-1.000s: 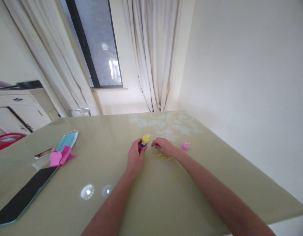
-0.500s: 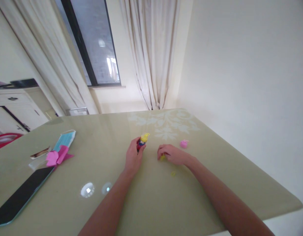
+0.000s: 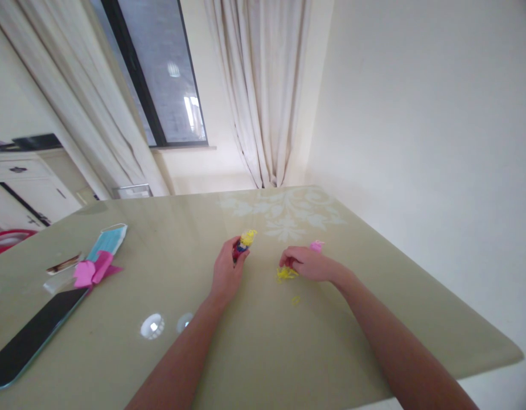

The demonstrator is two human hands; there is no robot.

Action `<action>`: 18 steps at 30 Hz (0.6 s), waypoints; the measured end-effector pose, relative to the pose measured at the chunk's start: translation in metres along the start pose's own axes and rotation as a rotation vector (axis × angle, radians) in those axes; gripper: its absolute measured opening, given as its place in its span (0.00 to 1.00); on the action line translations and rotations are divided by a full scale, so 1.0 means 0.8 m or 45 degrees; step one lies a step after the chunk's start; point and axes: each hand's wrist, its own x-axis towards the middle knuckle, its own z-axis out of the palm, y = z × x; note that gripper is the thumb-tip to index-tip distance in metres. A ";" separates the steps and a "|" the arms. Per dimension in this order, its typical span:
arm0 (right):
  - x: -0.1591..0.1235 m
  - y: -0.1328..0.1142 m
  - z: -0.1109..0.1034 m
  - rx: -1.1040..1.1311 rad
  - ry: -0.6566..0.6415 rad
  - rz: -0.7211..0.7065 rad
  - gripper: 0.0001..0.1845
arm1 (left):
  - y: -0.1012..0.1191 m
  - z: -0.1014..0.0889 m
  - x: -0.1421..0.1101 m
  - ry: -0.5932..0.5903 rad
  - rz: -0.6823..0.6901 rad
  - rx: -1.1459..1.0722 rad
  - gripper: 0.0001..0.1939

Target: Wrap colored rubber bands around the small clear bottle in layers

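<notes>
Wrapped in my left hand (image 3: pixel 227 266) is a small toy figure (image 3: pixel 241 247) with a dark blue and red body and a shaggy yellow top. It is held a little above the table, tilted to the right. My right hand (image 3: pixel 308 263) reaches down at a small pile of loose yellow strands (image 3: pixel 287 274), its fingers curled together at the pile's upper edge. Whatever lies between those fingertips is hidden. One separate yellow strand loop (image 3: pixel 296 300) lies nearer to me. Just behind my right hand sits a small pink object (image 3: pixel 317 245), partly covered by it.
On the left of the table (image 3: pixel 254 353) lie a dark phone-like slab (image 3: pixel 36 336), a folded pink piece (image 3: pixel 96 270), a blue face mask (image 3: pixel 108 241) and a small brown strip (image 3: pixel 64 263). A wall (image 3: pixel 425 148) borders the right side.
My right hand has shifted slightly right and up, uncovering more of the yellow strands and covering part of the pink object. My left hand still holds the figure.
</notes>
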 end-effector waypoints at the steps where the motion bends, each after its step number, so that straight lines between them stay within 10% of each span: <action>1: -0.001 0.001 -0.002 -0.015 0.026 0.023 0.19 | 0.000 0.000 0.000 0.001 -0.001 0.004 0.18; 7: -0.010 -0.001 -0.011 -0.012 -0.029 0.199 0.20 | -0.001 -0.001 0.000 0.000 0.015 0.011 0.18; 18: 0.005 -0.018 0.020 0.086 0.047 -0.204 0.29 | 0.001 -0.001 0.000 0.006 0.024 0.004 0.19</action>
